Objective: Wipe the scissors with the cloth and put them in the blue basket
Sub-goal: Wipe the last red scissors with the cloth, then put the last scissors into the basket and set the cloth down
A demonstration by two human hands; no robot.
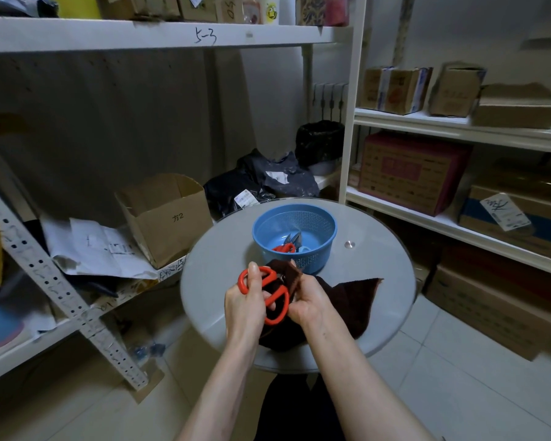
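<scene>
Over our round grey worktop (217, 249), left grip (244, 302) holds orange-handled scissors (283, 308), right grip (307, 302) pinches brown cloth (347, 300): mid-wipe; blue plastic basket (315, 256) next.

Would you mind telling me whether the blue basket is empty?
No, red-handled scissors lie inside the blue basket, with their grey blades showing.

The basket (312, 261) stands at the back of the surface (217, 265), scissors (283, 248) lying in it. The cloth (353, 300) lies before it, toward the right. Left of the surface, a box (169, 227) sits on a shelf (172, 269).
</scene>
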